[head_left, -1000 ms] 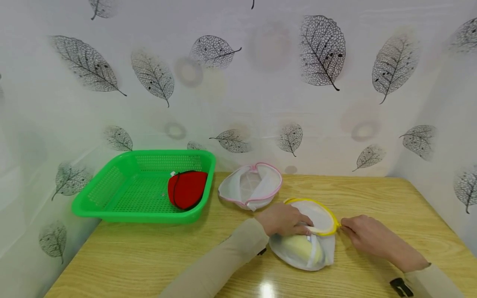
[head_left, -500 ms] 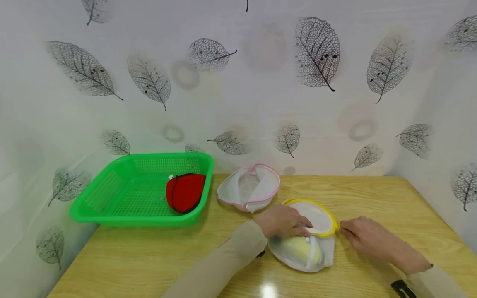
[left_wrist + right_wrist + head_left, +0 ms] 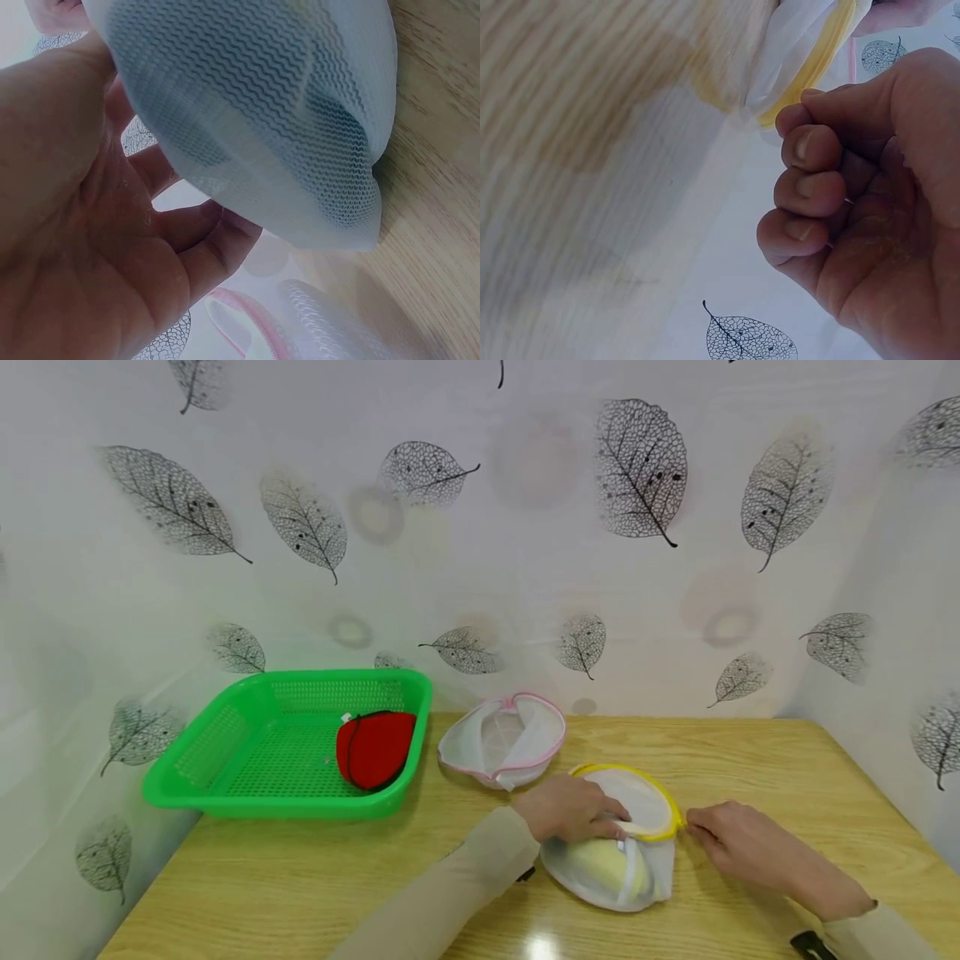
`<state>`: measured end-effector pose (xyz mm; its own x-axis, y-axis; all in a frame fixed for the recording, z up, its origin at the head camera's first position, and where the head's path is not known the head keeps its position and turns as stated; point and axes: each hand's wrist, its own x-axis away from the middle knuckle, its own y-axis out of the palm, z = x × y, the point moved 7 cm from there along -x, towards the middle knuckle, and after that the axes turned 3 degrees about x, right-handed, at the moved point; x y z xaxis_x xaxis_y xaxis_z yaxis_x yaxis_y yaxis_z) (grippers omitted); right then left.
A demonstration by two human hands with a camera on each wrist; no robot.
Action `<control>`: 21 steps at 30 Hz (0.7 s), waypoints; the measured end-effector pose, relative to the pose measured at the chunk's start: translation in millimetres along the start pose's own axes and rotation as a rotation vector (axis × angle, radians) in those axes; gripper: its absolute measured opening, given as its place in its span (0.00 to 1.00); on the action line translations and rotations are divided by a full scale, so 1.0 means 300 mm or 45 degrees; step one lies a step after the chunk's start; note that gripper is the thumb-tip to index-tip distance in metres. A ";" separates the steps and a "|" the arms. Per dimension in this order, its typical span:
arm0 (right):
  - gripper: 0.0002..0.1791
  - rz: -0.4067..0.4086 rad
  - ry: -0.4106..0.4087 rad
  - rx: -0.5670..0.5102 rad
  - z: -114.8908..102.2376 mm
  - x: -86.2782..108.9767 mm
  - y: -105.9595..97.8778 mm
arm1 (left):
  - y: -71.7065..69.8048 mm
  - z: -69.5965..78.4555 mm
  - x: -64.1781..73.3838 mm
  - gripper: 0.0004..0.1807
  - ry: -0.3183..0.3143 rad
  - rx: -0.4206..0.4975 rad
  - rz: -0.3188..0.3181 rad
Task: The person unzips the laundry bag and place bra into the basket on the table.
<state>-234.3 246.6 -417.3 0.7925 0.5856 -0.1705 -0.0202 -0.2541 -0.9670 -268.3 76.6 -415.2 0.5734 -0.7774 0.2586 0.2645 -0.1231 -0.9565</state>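
A white mesh laundry bag [image 3: 658,870] with a yellow zipper [image 3: 656,782] lies on the table, and a pale yellow rounded bundle [image 3: 609,863] shows through its mesh. My left hand [image 3: 572,810] grips the bag by the edge of its opening from the left. In the left wrist view, the bag's mesh [image 3: 247,97] hides part of its fingers. My right hand [image 3: 750,845] pinches the end of the yellow zipper at the bag's right side. In the right wrist view its fingers [image 3: 810,191] are curled, with the thumb and forefinger tips at the yellow edging [image 3: 817,64].
Behind the left hand sits a second white mesh bag [image 3: 501,737] with pink edging, its top gaping. At the left stands a green plastic basket [image 3: 300,806] holding a red cloth item [image 3: 378,747] with black trim. A leaf-patterned sheet [image 3: 495,560] backs the wooden table [image 3: 300,893].
The view shifts slightly. Both hands keep their places on the yellow-zippered bag, and nothing else visibly moves.
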 end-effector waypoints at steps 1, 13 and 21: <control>0.20 0.010 -0.008 0.002 -0.001 0.001 -0.002 | -0.001 0.001 0.000 0.26 0.001 -0.003 0.000; 0.21 0.054 -0.073 -0.019 -0.009 0.009 -0.002 | -0.008 0.004 0.005 0.26 -0.005 -0.020 0.001; 0.21 0.078 -0.101 -0.021 -0.016 0.010 -0.005 | -0.008 0.003 0.003 0.25 0.014 -0.025 0.035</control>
<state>-229.1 245.0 -415.4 0.7392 0.6277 -0.2441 -0.0564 -0.3034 -0.9512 -267.8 76.7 -412.4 0.5715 -0.7875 0.2308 0.2337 -0.1134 -0.9657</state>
